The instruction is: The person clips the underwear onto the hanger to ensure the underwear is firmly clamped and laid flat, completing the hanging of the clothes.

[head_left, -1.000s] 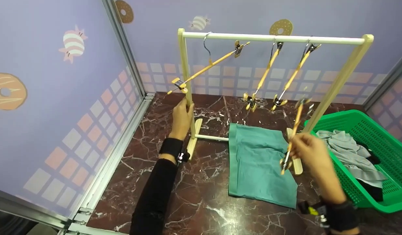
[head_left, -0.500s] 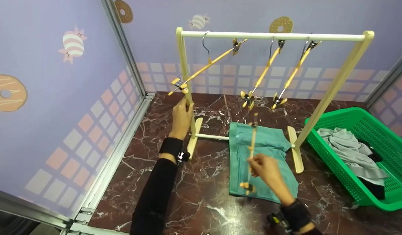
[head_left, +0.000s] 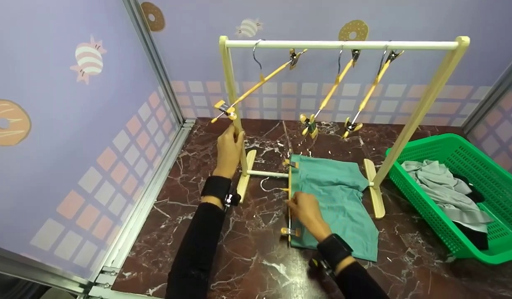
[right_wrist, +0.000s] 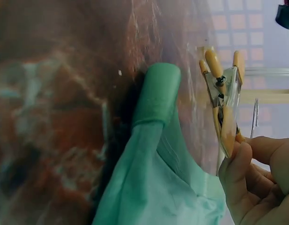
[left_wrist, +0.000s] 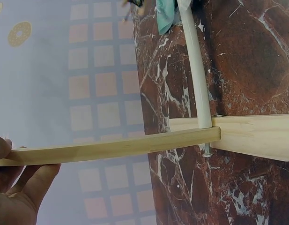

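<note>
My left hand (head_left: 229, 153) grips the left upright (head_left: 229, 74) of a small wooden clothes rack; in the left wrist view its fingers (left_wrist: 39, 185) close around that post. My right hand (head_left: 306, 212) pinches the bar of a yellow clip hanger (head_left: 290, 180) near its middle. The hanger's hook (head_left: 267, 185) points left. Both its clips lie along the waistband of green shorts (head_left: 334, 199) spread on the marble-look table. In the right wrist view, one clip (right_wrist: 224, 103) shows above and apart from the green waistband (right_wrist: 156, 93).
Three more clip hangers hang from the rack's white top rail (head_left: 314, 44), their clips holding nothing. At the right stands a green basket (head_left: 430, 224) with grey and black clothes (head_left: 438, 182) in it. A purple patterned wall (head_left: 127, 62) borders the left and back.
My right hand has carried the clip hanger leftward from beside the basket, over the green shorts, to their waistband, turning it lengthwise. My left hand keeps its grip on the rack post.
</note>
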A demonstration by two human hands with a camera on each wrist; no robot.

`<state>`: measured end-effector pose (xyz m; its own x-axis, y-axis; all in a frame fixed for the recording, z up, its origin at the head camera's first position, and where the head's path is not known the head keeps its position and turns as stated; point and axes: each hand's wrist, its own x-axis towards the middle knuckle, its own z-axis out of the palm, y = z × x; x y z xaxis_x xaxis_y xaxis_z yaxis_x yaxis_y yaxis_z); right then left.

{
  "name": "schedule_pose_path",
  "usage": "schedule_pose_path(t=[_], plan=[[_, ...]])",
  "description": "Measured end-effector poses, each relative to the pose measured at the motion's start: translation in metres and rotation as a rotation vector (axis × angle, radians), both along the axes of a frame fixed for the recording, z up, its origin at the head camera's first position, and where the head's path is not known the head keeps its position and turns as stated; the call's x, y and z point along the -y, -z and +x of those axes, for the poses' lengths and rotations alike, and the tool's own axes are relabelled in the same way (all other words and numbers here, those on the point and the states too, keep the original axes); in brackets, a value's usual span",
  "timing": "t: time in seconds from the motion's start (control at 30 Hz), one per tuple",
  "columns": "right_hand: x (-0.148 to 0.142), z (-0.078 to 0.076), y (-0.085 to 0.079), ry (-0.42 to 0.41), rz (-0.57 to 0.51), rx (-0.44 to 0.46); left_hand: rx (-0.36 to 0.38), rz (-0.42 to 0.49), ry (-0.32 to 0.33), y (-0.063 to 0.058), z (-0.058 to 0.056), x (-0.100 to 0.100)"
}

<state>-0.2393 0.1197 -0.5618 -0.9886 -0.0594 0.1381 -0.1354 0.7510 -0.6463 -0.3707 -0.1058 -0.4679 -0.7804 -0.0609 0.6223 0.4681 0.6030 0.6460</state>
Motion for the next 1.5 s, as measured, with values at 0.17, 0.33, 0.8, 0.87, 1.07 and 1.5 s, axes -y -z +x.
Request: schedule_pose_path(t=[0.17,0.33,0.8,0.87,1.07,1.5], plan=[[0.008,-0.013,0.003,-0.005,0.014,0.05,0.0,0.002,-0.007,-0.001,0.0,0.0],[0.015,-0.018,0.007,-0.006,-0.014,0.115,0.007,0.002,-0.005,0.0,0.001,-0.001],[0.022,-0.023,0.009,-0.005,-0.056,0.089,0.02,0.011,-0.004,-0.002,0.0,-0.002],[0.021,-0.023,0.008,-0.014,-0.064,0.092,0.024,0.017,-0.003,-0.002,0.0,-0.002],[0.013,-0.02,0.001,-0.032,-0.072,0.113,0.053,0.052,0.016,-0.002,0.001,-0.001],[-0.018,0.016,-0.012,-0.181,0.099,-0.041,0.191,-0.038,-0.055,0.005,0.065,-0.009]])
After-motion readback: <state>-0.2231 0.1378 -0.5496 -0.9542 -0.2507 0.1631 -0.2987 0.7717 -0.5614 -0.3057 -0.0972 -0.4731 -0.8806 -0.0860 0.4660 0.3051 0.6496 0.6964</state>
